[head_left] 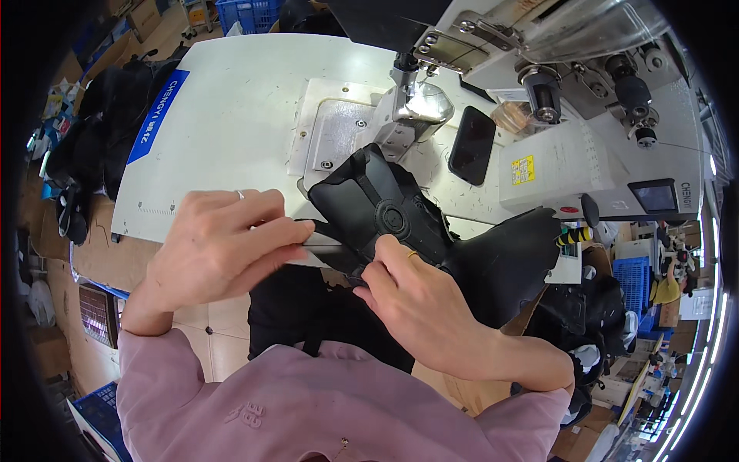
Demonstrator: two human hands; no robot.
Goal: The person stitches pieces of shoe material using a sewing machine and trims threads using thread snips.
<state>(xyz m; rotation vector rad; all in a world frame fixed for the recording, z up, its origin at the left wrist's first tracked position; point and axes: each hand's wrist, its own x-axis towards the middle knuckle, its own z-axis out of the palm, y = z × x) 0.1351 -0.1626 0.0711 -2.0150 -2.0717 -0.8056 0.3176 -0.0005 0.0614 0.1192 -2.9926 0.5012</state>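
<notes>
A black, stitched piece that looks like a boot upper (350,204), with a round raised patch on its side, lies tilted across the front edge of the sewing machine table. My right hand (419,304) has its thumb and fingers closed on the upper's near edge. To the left, my left hand (223,242) is slightly blurred, its fingertips pinched at a dark strip along the left edge of the upper. Whether a small tool sits in those fingers cannot be made out. The upper's wide black flap (504,266) spreads to the right, past my right wrist.
Just beyond the upper stands the sewing machine's metal post (412,119). A dark phone (472,146) lies on the white table (239,108) beside it. The machine's white housing (550,169) rises on the right. Black pieces are heaped at far left (104,127) and lower right.
</notes>
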